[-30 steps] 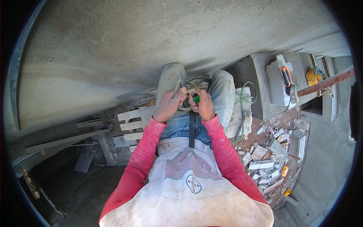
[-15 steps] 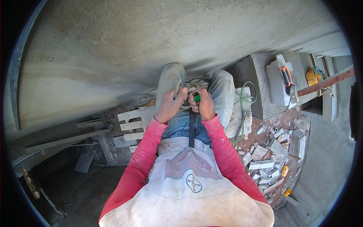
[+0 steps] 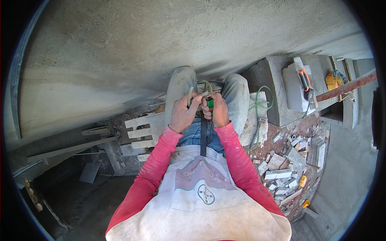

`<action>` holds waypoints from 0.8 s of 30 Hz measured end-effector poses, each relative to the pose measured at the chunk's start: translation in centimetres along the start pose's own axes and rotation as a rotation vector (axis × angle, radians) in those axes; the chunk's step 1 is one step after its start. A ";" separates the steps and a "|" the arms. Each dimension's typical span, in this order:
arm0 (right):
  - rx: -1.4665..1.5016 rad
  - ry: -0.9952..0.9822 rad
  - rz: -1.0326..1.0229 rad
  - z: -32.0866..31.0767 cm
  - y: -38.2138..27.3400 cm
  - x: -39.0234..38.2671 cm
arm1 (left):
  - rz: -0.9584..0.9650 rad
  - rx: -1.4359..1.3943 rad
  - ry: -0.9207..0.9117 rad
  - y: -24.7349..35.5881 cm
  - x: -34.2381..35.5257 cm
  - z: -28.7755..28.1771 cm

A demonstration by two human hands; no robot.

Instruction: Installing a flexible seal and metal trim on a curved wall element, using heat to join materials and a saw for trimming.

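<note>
Both hands meet above my lap, between my bent knees. My left hand (image 3: 183,115) pinches a pale, flexible hose-like cord (image 3: 206,83) between thumb and fingers. The cord curves up in a small loop beyond the knuckles. Close beside it, my right hand (image 3: 219,111) is wrapped round a small bright green object (image 3: 210,104); the fingers cover most of it, so its kind cannot be made out. The cord's end lies near the green object, but whether they touch is unclear. A dark strap (image 3: 204,136) hangs from my waist below the hands.
A concrete wall (image 3: 120,48) rises directly ahead. Pale slatted boards (image 3: 140,132) lie under me at left. To the right are a looped green hose (image 3: 263,105), a concrete block (image 3: 295,86) bearing an orange-handled tool (image 3: 304,80), a reddish bar (image 3: 348,86), and heaped rubble (image 3: 281,174).
My left thumb has moved slightly and its hand has shifted a little nearer to me. The cord's loop now stands higher beyond my hands. The right hand keeps its grip.
</note>
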State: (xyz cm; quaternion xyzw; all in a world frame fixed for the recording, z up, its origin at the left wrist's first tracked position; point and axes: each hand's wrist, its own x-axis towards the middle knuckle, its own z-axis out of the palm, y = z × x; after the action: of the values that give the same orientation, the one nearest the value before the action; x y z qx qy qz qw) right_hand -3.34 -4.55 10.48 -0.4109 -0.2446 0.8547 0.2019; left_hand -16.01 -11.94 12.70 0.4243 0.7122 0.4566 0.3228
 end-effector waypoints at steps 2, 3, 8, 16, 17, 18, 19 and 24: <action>0.002 0.004 0.007 -0.1 0.0 0.1 | 0.030 0.031 0.016 -0.2 0.0 0.1; 0.004 0.008 0.014 -0.1 -0.1 0.1 | 0.016 0.043 0.003 -0.2 0.0 0.0; 0.038 -0.006 0.028 -0.2 -0.3 -0.1 | 0.017 0.041 -0.016 -0.3 0.1 -0.1; 0.008 -0.037 -0.019 -0.3 0.1 0.1 | 0.027 0.061 -0.062 -0.3 0.3 -0.9; -0.042 -0.049 -0.029 -0.3 0.2 0.2 | 0.027 0.060 -0.061 -0.2 0.3 -1.0; -0.092 -0.062 -0.040 -0.4 0.2 0.2 | -0.013 0.060 -0.073 0.0 0.3 -1.1; -0.093 -0.063 -0.039 -0.4 0.2 0.3 | -0.053 0.061 -0.085 0.1 0.2 -1.2; -0.157 0.017 -0.031 0.8 -0.5 -0.3 | -0.119 0.052 -0.090 0.0 0.1 -1.6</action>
State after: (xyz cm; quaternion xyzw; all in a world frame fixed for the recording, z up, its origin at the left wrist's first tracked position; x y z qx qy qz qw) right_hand -3.73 -4.49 11.42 -0.4290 -0.3155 0.8261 0.1844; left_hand -17.42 -12.42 13.25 0.4095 0.7325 0.3987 0.3698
